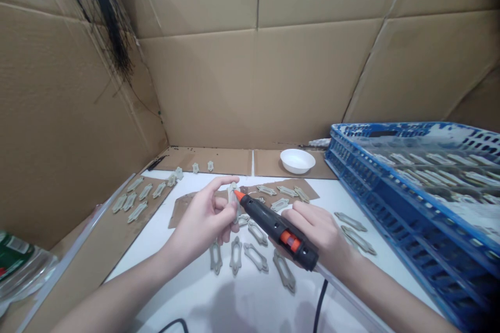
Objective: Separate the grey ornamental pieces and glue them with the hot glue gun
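Note:
My left hand pinches a small pale grey ornamental frame piece upright between thumb and fingers. In my right hand is a black glue gun with an orange nozzle, a glue stick trailing from its rear. The nozzle tip is at the piece, touching it or very close. Below my hands, several like frame pieces lie on the white tabletop. More frame pieces rest on a brown cardboard sheet just beyond.
At right stands a blue plastic crate with rows of pieces inside. A white bowl sits at the back. Several pieces lie on cardboard at left, near a plastic bottle. Cardboard walls enclose the table; a black cable runs in front.

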Demonstrator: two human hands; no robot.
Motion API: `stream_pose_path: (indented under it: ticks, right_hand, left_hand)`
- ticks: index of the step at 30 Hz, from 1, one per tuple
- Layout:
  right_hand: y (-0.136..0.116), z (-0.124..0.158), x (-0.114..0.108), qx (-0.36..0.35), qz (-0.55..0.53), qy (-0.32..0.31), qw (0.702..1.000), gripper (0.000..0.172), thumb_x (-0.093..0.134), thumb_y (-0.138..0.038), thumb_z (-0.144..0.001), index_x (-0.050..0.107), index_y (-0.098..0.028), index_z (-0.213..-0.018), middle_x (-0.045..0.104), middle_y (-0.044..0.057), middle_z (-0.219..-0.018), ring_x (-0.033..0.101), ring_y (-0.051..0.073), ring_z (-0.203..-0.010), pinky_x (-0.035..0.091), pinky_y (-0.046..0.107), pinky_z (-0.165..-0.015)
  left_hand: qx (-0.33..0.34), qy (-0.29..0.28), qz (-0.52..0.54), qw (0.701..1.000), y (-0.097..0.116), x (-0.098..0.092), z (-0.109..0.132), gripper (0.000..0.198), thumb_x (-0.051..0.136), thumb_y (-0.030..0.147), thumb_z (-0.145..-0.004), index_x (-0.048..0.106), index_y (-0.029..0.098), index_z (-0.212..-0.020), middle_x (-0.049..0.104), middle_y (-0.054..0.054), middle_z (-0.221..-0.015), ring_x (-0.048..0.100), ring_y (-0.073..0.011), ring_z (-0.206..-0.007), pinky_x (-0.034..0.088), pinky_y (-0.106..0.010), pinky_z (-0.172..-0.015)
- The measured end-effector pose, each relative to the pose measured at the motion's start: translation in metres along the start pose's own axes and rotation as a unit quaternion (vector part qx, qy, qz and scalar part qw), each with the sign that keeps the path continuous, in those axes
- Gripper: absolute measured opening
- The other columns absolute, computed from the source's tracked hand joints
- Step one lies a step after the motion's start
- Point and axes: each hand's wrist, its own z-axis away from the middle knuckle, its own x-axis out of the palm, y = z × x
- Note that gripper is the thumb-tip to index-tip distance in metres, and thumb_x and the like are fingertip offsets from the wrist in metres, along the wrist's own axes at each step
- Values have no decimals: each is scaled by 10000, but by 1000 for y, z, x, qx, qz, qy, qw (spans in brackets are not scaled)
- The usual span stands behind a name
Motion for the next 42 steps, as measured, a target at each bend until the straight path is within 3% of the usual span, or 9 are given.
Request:
stream_pose_path:
  ticks: [10,12,15,17,21,24,29,34,42]
  right_hand:
    - [0,1,1,-1,19,6,1000,156,458,-201,-745,479,-168,-594,367,-7,-518,322,118,-450,249,237,-449]
    - [1,2,3,30,31,-3,999,168,473,-226,-751,486,-166,-594,393,-2,-528,350,114,-454,261,233,-455]
    - [6,0,7,155,-8,-58,986,220,478,-333,-782,525,-162,-653,475,15,-581,440,119,-502,304,224,-483]
    - [12,-4,6,263,-103,-130,950,301,448,-422,-798,550,-163,-683,522,21,-604,486,127,-541,332,221,-499]
    - [23,-12,1,443,-335,-242,795,470,386,-556,-786,600,-142,-725,458,-16,-468,420,94,-396,292,204,-393]
    - [29,-13,-2,487,-472,-217,702,538,350,-579,-792,625,-118,-760,403,-34,-387,335,61,-318,225,185,-345]
    - [31,-13,-2,504,-569,-174,625,573,337,-603,-785,623,-116,-688,347,-40,-302,279,49,-294,175,181,-342]
    - [26,-16,-4,512,-578,-175,611,559,338,-590,-791,599,-117,-645,348,-40,-290,280,44,-278,180,178,-339]
    - [20,-17,-8,483,-530,-190,671,519,356,-573,-796,585,-120,-688,391,-39,-372,336,56,-310,243,187,-350]
  left_hand:
    - [0,-1,1,1000,0,-2,-1,397,452,202,-772,401,231,-1165,458,81,-425,479,-95,-396,390,-187,-406]
    - [3,11,-15,1000,1,-4,1,398,446,205,-781,398,246,-1174,446,85,-426,481,-93,-413,402,-194,-438]
    - [9,23,-38,999,2,-8,3,395,447,234,-794,371,258,-1182,477,79,-461,476,-93,-435,397,-200,-461]
    - [14,18,-41,999,1,-10,2,361,440,272,-807,358,243,-1157,520,64,-510,461,-89,-444,376,-195,-457]
    - [33,15,-45,998,-2,-19,-6,215,429,331,-818,406,210,-994,537,41,-582,450,-79,-506,355,-187,-498]
    - [59,40,-71,995,-1,-27,-12,152,453,331,-808,453,197,-879,511,46,-570,447,-75,-523,349,-188,-524]
    - [75,90,-70,991,1,-33,-20,132,513,300,-759,481,172,-748,568,11,-638,529,-101,-595,413,-223,-610]
    - [61,62,-53,995,-4,-26,-25,134,534,289,-733,484,165,-721,552,10,-629,541,-109,-564,436,-240,-583]
    - [23,43,-55,997,-6,-19,-24,240,559,329,-715,534,143,-863,617,-25,-656,584,-135,-584,464,-265,-623]
